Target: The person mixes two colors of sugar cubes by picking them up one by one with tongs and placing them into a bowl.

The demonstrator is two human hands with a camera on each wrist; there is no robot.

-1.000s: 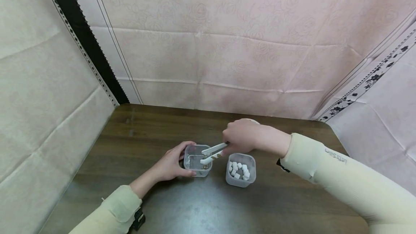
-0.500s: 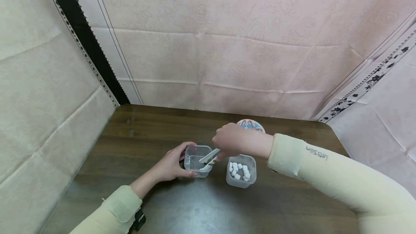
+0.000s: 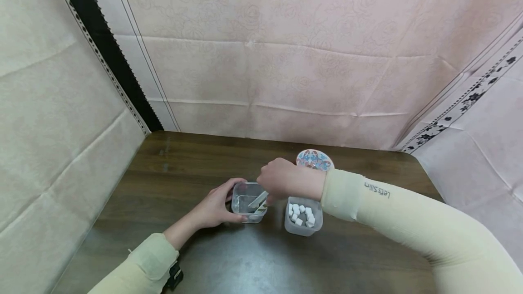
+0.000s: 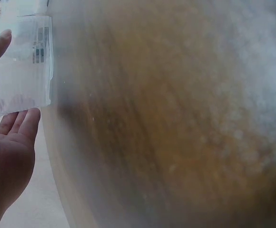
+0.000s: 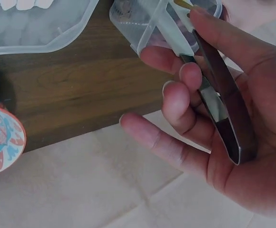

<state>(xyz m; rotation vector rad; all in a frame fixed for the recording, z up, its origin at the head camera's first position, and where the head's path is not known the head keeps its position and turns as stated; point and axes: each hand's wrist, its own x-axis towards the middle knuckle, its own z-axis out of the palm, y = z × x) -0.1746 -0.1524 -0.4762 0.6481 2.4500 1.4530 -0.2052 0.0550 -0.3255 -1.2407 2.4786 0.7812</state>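
The room is lined with pale cloths: at the back hangs a pinkish wall cloth (image 3: 261, 71) with faint roses, and the cloth at the right side carries a dark flower border (image 3: 470, 99). In front of it I see a brown wooden table (image 3: 196, 162) with rounded far corners.

In the middle of the table, well apart from its left and right edges, there is a clear box (image 3: 255, 218). The person's left hand (image 3: 216, 205) holds it from the left, with the thumb on the near side and the fingers on the far side. The right hand (image 3: 282, 178) grips a pair of tongs (image 5: 226, 90) between the thumb and bent fingers. The pale ends of the tongs slant down across the right side of the clear box; whether they pinch anything there, I cannot tell.

Just to the right, nearer to the table's right edge, stands a second box (image 3: 300, 230), which is cloudy and holds several white cubes (image 3: 295, 208). Behind it, close to the far edge of the table, is a round object (image 3: 314, 159) with a red and blue pattern, partly hidden by the right arm. Both arms wear pale yellow sleeves (image 3: 400, 214), and the right one bears dark printed letters.
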